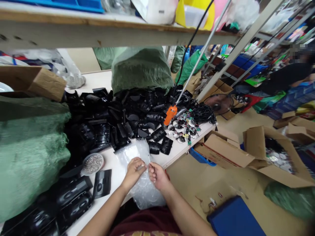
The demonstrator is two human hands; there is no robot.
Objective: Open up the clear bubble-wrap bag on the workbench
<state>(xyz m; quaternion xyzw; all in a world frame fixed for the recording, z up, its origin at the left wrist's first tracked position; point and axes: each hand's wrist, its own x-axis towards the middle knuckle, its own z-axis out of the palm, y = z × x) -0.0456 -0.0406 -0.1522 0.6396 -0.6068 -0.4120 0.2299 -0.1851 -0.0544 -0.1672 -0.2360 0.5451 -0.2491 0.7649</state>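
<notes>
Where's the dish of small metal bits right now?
In the head view, the dish of small metal bits sits on the white table, left of the left hand and the bubble wrap, beside black plastic casings.

Overhead: and there's a long pale wooden shelf board [98, 32] cutting right across the view, loaded with bags.
Back wall: just a glimpse of cream-painted wall [82, 59] behind the table.
Furniture: a long white-topped worktable [98, 80] running away from us, and grey metal shelving [242, 49] climbing on the right, crammed with colourful packaged goods.
Floor: bare tan flooring [187, 183] here, with an open brown cardboard box [273, 144], a black pedestal fan [218, 104] further back, and a flat blue case [233, 218] down front.
Light: soft, even indoor light across the lot.
</notes>
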